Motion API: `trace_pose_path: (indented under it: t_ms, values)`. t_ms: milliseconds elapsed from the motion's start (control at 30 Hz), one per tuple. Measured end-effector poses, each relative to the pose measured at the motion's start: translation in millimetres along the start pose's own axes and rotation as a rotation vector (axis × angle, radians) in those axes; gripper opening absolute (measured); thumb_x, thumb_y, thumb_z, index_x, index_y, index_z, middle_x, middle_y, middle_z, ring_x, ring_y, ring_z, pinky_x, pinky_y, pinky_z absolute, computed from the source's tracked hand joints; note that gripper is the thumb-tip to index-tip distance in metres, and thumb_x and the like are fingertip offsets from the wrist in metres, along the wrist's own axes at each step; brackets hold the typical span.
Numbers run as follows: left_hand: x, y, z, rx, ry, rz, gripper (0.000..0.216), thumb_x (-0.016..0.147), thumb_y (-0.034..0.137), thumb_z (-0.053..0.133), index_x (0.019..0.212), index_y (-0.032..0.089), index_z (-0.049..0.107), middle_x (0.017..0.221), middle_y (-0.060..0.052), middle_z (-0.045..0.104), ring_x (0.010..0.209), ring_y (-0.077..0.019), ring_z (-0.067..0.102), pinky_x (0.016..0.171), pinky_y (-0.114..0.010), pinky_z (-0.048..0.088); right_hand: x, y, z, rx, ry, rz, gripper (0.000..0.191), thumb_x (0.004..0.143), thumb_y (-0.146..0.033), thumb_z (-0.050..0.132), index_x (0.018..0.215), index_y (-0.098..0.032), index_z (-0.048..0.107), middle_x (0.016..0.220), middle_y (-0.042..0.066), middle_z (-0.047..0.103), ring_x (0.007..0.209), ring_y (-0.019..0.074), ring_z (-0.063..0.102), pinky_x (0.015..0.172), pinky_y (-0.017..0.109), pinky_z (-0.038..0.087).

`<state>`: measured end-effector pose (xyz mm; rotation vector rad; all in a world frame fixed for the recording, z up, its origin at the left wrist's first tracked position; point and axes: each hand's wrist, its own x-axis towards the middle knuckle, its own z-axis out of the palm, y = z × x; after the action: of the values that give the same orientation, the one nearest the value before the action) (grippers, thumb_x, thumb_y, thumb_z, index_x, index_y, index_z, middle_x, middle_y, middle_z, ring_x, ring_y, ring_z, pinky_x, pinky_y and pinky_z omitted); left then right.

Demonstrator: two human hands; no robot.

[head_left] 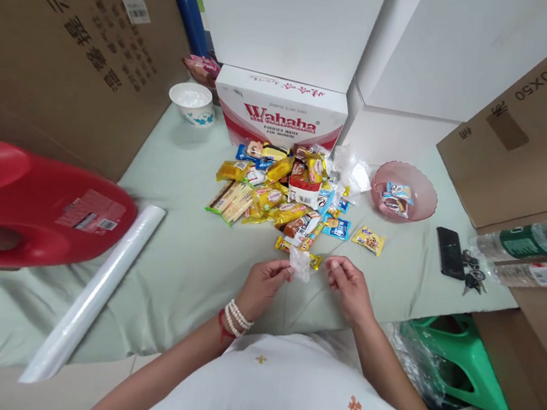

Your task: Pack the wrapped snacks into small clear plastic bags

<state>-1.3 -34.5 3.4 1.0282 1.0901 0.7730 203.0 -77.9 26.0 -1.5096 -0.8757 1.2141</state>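
Near the front edge of the cloth-covered table, my left hand (263, 286) pinches a small clear plastic bag (300, 264) between thumb and fingers. My right hand (349, 287) is a little to the right of the bag, apart from it, its thumb and fingertips pressed together; whatever they may hold is too small to make out. Just beyond both hands lies a loose heap of wrapped snacks (267, 199) in yellow, blue, red and brown packets. A single yellow snack packet (368, 240) lies to the right of the heap. Crumpled clear plastic (351, 173) rests against its right side.
A pink translucent bowl (426, 197) with a few packets stands right of the heap. Behind is a Wahaha box (280, 113); a paper cup (192, 104) stands back left. A red jug (52, 203) and plastic roll (96, 289) lie left; a phone (450, 253) and keys (474, 273) right.
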Motion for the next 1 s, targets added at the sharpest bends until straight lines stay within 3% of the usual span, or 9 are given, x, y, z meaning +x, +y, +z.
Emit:
trace_pose_path:
  t_ms: [200, 333, 533, 600, 700, 800, 867, 933, 1000]
  values:
    - [-3.0, 4.2, 4.4, 0.037, -0.053, 0.004, 0.031, 0.074, 0.045, 0.078, 0.089, 0.017, 0.081, 0.068, 0.000, 0.069, 0.062, -0.0135, 0.054, 0.062, -0.025, 0.043, 5.7, -4.9, 18.4, -0.124, -0.078, -0.068, 0.031, 0.079, -0.051, 0.079, 0.081, -0.020, 0.073, 0.076, 0.001, 0.063, 0.069, 0.0150, 0.051, 0.064, 0.027, 0.040]
    - [-2.2, 2.6, -10.7, -0.053, 0.009, -0.052, 0.037, 0.068, 0.047, 0.084, 0.088, 0.016, 0.080, 0.074, -0.002, 0.072, 0.065, -0.0133, 0.055, 0.065, -0.026, 0.044, 8.1, -9.0, -5.1, 0.016, -0.097, 0.083, 0.038, 0.076, -0.055, 0.082, 0.080, -0.020, 0.068, 0.064, -0.003, 0.053, 0.057, 0.0111, 0.040, 0.053, 0.024, 0.031]
    - [1.2, 9.6, -25.7, -0.039, -0.031, -0.054, 0.040, 0.070, 0.053, 0.082, 0.086, 0.017, 0.077, 0.076, -0.003, 0.070, 0.068, -0.0140, 0.056, 0.065, -0.027, 0.045, -5.4, -6.9, -34.2, 0.094, -0.367, 0.322, 0.046, 0.071, -0.058, 0.087, 0.080, -0.020, 0.064, 0.058, -0.007, 0.046, 0.046, 0.0060, 0.026, 0.046, 0.023, 0.018]
    - [5.6, 16.9, -30.8, 0.029, 0.073, 0.027, 0.039, 0.070, 0.051, 0.081, 0.090, 0.018, 0.075, 0.086, -0.004, 0.071, 0.076, -0.0157, 0.059, 0.070, -0.027, 0.047, -10.0, -3.2, -31.1, 0.080, -0.379, 0.302, 0.045, 0.073, -0.059, 0.085, 0.081, -0.020, 0.064, 0.056, -0.009, 0.042, 0.045, 0.0062, 0.024, 0.045, 0.023, 0.018]
    - [6.9, 29.8, -36.4, 0.107, 0.283, 0.095, 0.043, 0.070, 0.056, 0.081, 0.090, 0.020, 0.068, 0.088, -0.003, 0.069, 0.079, -0.0165, 0.061, 0.069, -0.027, 0.048, -15.9, -0.7, -19.1, 0.008, -0.271, 0.124, 0.040, 0.083, -0.058, 0.078, 0.083, -0.021, 0.063, 0.057, -0.007, 0.045, 0.048, 0.0088, 0.033, 0.048, 0.024, 0.026]
    - [-2.1, 39.5, -29.3, -0.005, 0.057, -0.141, 0.054, 0.079, 0.074, 0.065, 0.082, 0.020, 0.062, 0.078, -0.003, 0.067, 0.069, -0.0177, 0.063, 0.059, -0.028, 0.047, -22.5, -4.0, -4.9, -0.077, -0.188, -0.053, 0.033, 0.092, -0.054, 0.071, 0.087, -0.022, 0.064, 0.062, -0.004, 0.051, 0.055, 0.0113, 0.042, 0.053, 0.025, 0.034]
    - [-8.6, 41.6, -17.0, -0.124, -0.137, -0.267, 0.057, 0.078, 0.076, 0.066, 0.089, 0.019, 0.065, 0.089, -0.006, 0.070, 0.077, -0.0202, 0.067, 0.061, -0.029, 0.051, -26.7, -6.7, 3.5, -0.105, -0.228, -0.114, 0.029, 0.095, -0.051, 0.068, 0.090, -0.022, 0.065, 0.067, -0.003, 0.054, 0.057, 0.0120, 0.045, 0.056, 0.026, 0.037]
    - [-10.8, 39.9, -4.1, -0.228, -0.163, -0.245, 0.054, 0.069, 0.066, 0.082, 0.091, 0.019, 0.067, 0.095, -0.005, 0.070, 0.085, -0.0191, 0.067, 0.069, -0.030, 0.054, -29.3, -6.7, 9.1, -0.115, -0.257, -0.149, 0.026, 0.096, -0.048, 0.067, 0.092, -0.022, 0.065, 0.070, -0.002, 0.056, 0.060, 0.0125, 0.048, 0.058, 0.026, 0.039]
    - [-8.4, 35.0, 4.3, -0.340, -0.093, -0.184, 0.051, 0.061, 0.054, 0.092, 0.083, 0.018, 0.065, 0.089, -0.001, 0.067, 0.083, -0.0155, 0.064, 0.077, -0.030, 0.055, -29.5, -2.7, 10.1, -0.083, -0.186, -0.159, 0.025, 0.097, -0.048, 0.066, 0.093, -0.023, 0.064, 0.073, -0.002, 0.058, 0.063, 0.0129, 0.050, 0.061, 0.027, 0.041]
